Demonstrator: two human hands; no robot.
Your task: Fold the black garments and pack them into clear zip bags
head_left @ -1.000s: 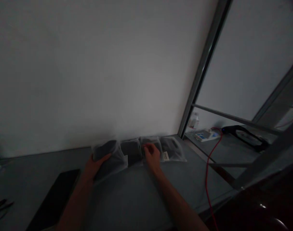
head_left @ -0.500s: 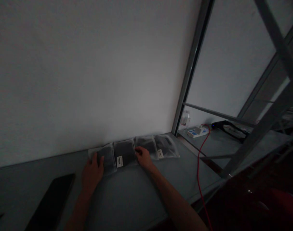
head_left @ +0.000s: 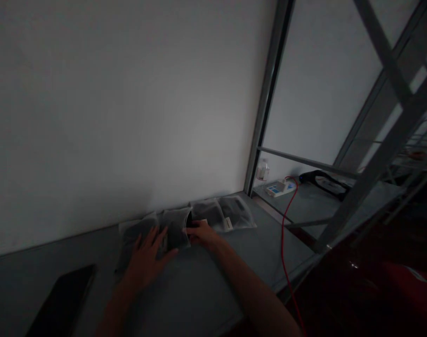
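Several frosted plastic bags with dark contents lie in an overlapping row along the wall. My left hand (head_left: 146,262) is spread flat, its fingers resting over the leftmost bag (head_left: 131,236) and the edge of the bag beside it. My right hand (head_left: 202,233) pinches the right end of that second bag (head_left: 176,224), whose mouth gapes at the fingers. Its fingertips are partly hidden at the opening. Further right lie a third bag (head_left: 209,210) and a fourth one (head_left: 239,213), with a small white label (head_left: 228,223) between them.
A dark flat device (head_left: 64,299) lies on the grey surface (head_left: 185,295) at left. Beyond a metal post (head_left: 266,103) are a clear bottle (head_left: 263,169), a white power strip (head_left: 280,187) and a black looped object (head_left: 324,181). A red cable (head_left: 283,252) hangs down the right side.
My left hand has shifted right and spread over the two left bags. The second bag's mouth now gapes at my right hand. The view has turned slightly.
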